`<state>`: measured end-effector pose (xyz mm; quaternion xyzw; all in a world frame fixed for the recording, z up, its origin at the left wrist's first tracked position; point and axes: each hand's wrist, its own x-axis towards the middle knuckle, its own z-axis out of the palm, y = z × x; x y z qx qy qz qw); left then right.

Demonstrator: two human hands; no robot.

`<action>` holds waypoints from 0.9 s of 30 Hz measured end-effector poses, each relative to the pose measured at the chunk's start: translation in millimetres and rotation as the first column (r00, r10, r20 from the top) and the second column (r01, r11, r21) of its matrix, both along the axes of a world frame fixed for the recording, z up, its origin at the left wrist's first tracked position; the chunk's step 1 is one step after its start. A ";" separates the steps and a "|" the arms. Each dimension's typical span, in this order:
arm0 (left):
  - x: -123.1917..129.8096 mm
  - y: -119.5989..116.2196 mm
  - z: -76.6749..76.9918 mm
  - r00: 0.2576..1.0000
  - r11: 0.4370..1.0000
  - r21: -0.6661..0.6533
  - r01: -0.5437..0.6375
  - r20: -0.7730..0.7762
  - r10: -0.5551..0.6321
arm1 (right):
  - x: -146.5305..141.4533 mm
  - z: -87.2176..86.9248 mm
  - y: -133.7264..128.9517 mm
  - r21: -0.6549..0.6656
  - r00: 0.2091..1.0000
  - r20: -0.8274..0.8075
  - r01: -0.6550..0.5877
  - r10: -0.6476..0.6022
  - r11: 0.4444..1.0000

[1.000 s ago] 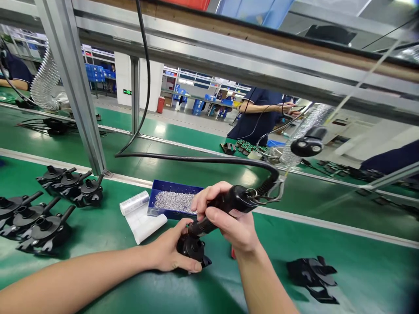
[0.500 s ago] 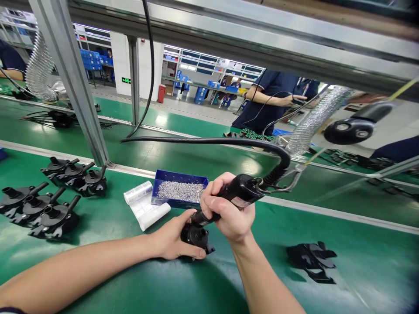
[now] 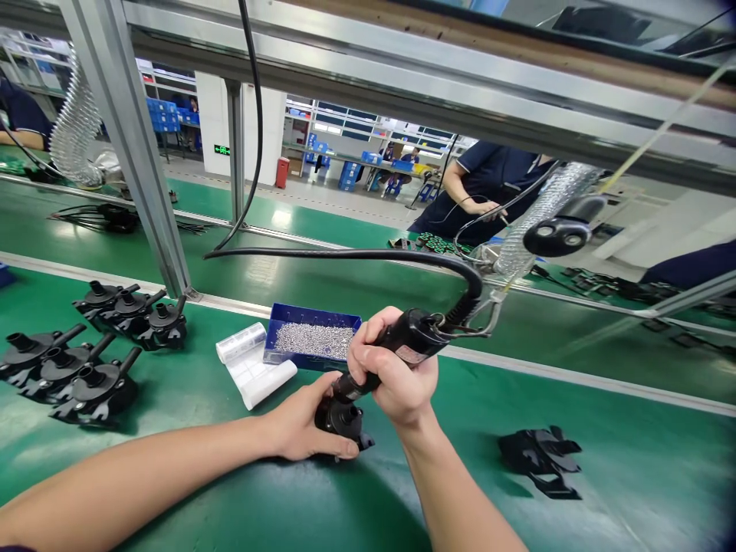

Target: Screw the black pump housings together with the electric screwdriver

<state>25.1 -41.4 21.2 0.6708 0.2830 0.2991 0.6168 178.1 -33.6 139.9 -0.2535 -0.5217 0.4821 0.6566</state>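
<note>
A black plastic pump housing (image 3: 345, 418) with a round spout stands on the green bench, and my left hand (image 3: 304, 422) is wrapped round it, thumb in front. In my right hand (image 3: 396, 372) is a black electric screwdriver (image 3: 417, 337), held tilted, its nose down at the left rear of the housing. The tip is hidden behind the housing and my fingers. Just behind both hands lies a blue tray (image 3: 313, 313) of small silver screws (image 3: 313, 339). Left of it rests a partly unrolled white label roll (image 3: 253, 364).
Several similar black housings (image 3: 95, 383) stand in rows at the left; another housing (image 3: 543, 456) lies at the right. A black cable (image 3: 345, 253) runs from the screwdriver across the back. An aluminium post (image 3: 132, 153) rises at the left. A co-worker (image 3: 488, 184) stands beyond the bench.
The screwdriver and my right hand have shifted slightly left and down in view, steeper over the housing. My left hand keeps its hold. The camera view has tilted a little.
</note>
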 end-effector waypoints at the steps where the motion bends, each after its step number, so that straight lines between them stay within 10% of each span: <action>1: 0.0 0.0 -0.9 1.000 1.000 -0.003 -0.003 -0.001 0.003 | -0.3 -0.5 0.5 0.004 1.000 -0.005 0.000 0.000 1.000; 9: -1.2 1.4 -20.9 0.995 0.998 -0.047 0.032 0.096 -0.028 | 1.4 -3.9 0.5 0.039 0.999 0.026 0.040 -0.041 0.998; 16: -9.4 18.9 -27.6 0.958 0.958 -0.023 0.287 0.032 -0.286 | 46.8 39.8 -11.1 0.101 0.931 -0.245 0.303 -0.272 0.948; 27: 9.5 -4.8 -7.3 0.953 0.947 -0.137 -0.291 -0.129 0.274 | 60.5 50.0 -9.7 0.077 0.878 -0.258 0.435 -0.403 0.897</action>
